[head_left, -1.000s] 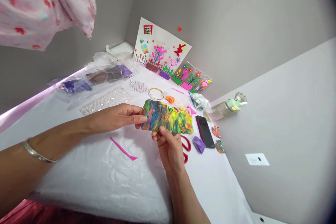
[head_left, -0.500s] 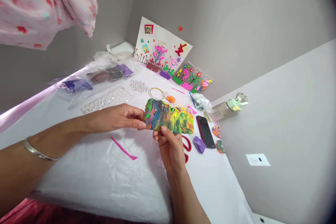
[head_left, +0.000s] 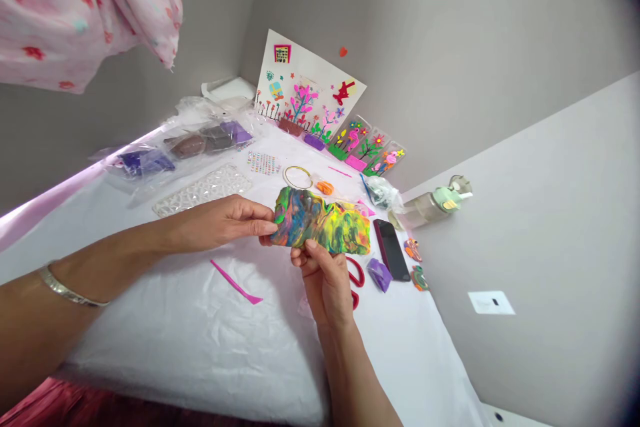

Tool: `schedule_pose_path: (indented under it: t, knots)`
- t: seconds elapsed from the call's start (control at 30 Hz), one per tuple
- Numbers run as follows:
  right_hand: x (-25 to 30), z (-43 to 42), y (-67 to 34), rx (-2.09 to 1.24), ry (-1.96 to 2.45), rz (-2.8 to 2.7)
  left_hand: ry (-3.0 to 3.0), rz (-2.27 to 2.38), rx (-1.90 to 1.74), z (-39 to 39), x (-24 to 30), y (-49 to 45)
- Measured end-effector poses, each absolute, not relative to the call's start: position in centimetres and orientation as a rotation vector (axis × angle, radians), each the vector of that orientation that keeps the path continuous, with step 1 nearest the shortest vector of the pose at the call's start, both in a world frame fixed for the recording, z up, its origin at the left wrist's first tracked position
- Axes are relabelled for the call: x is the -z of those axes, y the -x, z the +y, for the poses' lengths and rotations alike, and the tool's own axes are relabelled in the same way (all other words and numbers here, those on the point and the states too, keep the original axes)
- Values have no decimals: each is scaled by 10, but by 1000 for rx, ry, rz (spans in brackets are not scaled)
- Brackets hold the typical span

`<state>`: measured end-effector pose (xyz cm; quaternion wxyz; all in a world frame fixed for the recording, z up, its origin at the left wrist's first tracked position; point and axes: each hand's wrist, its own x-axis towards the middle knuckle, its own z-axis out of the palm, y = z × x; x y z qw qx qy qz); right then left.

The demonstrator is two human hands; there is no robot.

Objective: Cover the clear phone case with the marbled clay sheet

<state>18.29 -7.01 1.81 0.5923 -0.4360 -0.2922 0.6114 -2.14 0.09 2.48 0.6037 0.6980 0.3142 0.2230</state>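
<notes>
Above the table I hold a clay-covered phone case (head_left: 323, 221), a flat oblong with swirled green, blue, orange and yellow modelling clay on the side facing me. My left hand (head_left: 245, 219) pinches its left end, thumb in front and fingers partly behind. From below, my right hand (head_left: 325, 280) grips the lower edge near the middle, its thumb on the clay face. Red-handled scissors (head_left: 357, 273) lie partly hidden behind my right hand. A pink plastic clay tool (head_left: 236, 281) rests on the white cloth below my left hand.
On the white-covered table (head_left: 200, 347) lie a phone (head_left: 392, 250), a purple clay packet (head_left: 379, 275), a bangle (head_left: 298, 177), orange clay (head_left: 325, 187) and a textured clear sheet (head_left: 203, 191). Bagged clay (head_left: 195, 143) sits at left. A bottle (head_left: 430, 205) and decorated cases (head_left: 350, 139) stand near the wall.
My left thumb and fingers have shifted very slightly at the case's left end. Both hands keep hold of it, and the view has moved a little.
</notes>
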Motion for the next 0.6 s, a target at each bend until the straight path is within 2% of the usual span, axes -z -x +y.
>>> schedule_pose_path:
  t: [0.6]
  knots:
    - [-18, -71, -181, -1442, 1032, -693, -1583, 706, -685, 0, -26, 17]
